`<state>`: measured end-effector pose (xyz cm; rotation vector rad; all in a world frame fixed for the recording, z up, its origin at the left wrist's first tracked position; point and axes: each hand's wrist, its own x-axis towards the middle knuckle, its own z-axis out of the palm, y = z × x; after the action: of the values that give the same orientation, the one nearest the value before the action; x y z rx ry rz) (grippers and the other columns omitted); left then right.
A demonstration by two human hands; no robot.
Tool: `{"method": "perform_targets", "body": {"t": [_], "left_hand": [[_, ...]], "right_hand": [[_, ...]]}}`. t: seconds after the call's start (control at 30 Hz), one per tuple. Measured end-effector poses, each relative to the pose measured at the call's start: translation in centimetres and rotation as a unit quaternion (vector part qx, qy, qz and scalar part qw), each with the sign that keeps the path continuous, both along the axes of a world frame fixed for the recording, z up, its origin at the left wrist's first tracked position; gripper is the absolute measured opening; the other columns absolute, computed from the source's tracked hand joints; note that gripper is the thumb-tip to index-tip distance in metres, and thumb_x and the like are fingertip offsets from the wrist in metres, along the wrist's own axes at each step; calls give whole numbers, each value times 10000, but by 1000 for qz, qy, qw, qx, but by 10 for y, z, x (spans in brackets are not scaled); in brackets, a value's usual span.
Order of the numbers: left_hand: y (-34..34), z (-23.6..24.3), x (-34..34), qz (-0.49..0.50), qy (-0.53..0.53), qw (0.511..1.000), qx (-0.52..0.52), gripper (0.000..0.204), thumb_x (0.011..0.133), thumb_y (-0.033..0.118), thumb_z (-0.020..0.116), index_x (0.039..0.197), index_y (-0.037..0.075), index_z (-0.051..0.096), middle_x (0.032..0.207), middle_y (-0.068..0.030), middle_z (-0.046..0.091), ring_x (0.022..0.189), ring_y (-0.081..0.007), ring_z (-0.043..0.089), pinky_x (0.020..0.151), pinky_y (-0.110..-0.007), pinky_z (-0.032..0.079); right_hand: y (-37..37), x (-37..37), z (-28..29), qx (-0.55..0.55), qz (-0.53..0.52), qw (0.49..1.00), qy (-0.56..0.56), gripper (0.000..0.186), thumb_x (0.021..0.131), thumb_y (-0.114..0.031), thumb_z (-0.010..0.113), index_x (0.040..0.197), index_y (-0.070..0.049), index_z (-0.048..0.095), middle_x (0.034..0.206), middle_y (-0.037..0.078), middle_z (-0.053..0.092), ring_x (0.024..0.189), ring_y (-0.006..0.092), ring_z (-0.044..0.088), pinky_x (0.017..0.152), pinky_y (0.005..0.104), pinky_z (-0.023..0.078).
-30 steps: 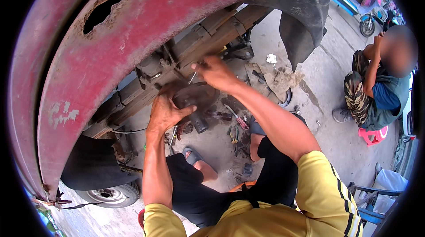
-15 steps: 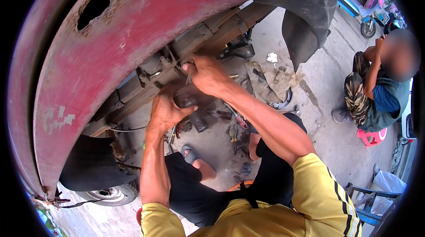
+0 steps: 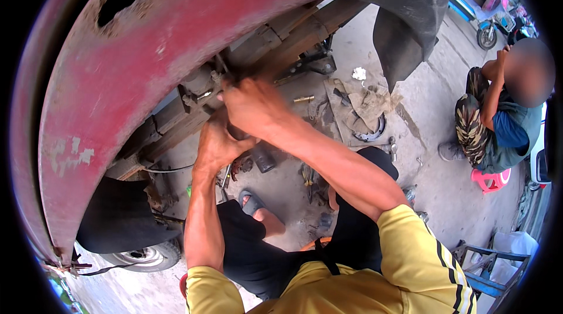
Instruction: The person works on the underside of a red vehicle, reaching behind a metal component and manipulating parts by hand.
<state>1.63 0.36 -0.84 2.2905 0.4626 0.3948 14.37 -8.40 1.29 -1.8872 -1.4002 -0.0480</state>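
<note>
Under the rusty red vehicle panel (image 3: 176, 38), my two hands are close together beside the dirty metal frame beam (image 3: 170, 126). My left hand (image 3: 218, 145) curls its fingers around something that my right hand hides. The right hand (image 3: 253, 106) crosses over it with bent fingers, partly smeared by motion, and its grip is on something I cannot make out. Just beyond the fingertips are a rusty fitting (image 3: 217, 76) and a bright metal pin (image 3: 205, 94). Below the hands a dark cylinder (image 3: 263, 158) shows.
A curved brake shoe (image 3: 372, 130), a dirty cloth (image 3: 375, 104), a brass-coloured cylinder (image 3: 304, 99) and pliers (image 3: 308, 180) lie on the concrete. A black mud flap (image 3: 404, 35) hangs at the upper right. A person (image 3: 498, 120) sits on a pink stool (image 3: 491, 180) at right.
My right hand has moved left and slightly down, over the left hand. The left hand has barely shifted. The red panel appears slightly higher in the view.
</note>
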Motion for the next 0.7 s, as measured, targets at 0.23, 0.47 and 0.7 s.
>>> {"method": "perform_targets", "body": {"t": [0.23, 0.47, 0.7], "left_hand": [[-4, 17, -2, -10, 80, 995, 53, 782, 607, 203, 921, 1269, -38, 582, 1206, -202, 655, 1124, -306, 641, 993, -396, 494], [-1, 10, -6, -7, 70, 996, 63, 794, 598, 188, 912, 1281, -61, 592, 1213, -233, 650, 1148, -334, 635, 1014, -398, 482], [0, 17, -2, -38, 69, 996, 31, 691, 619, 163, 889, 1209, -73, 617, 1111, -189, 692, 1027, -267, 669, 932, -374, 515]], "right_hand": [[-10, 20, 21, -71, 23, 984, 160, 362, 1008, -258, 541, 1139, 71, 623, 902, 321, 679, 895, 483, 671, 810, 550, 527], [-30, 42, 19, -49, -12, 976, 211, 476, 1010, -295, 549, 1251, 114, 576, 1037, 335, 670, 1034, 460, 653, 941, 479, 491], [-28, 45, -9, -60, -10, 959, 278, 503, 998, -331, 580, 1279, 86, 579, 1241, 325, 617, 1210, 438, 581, 1031, 434, 448]]}}
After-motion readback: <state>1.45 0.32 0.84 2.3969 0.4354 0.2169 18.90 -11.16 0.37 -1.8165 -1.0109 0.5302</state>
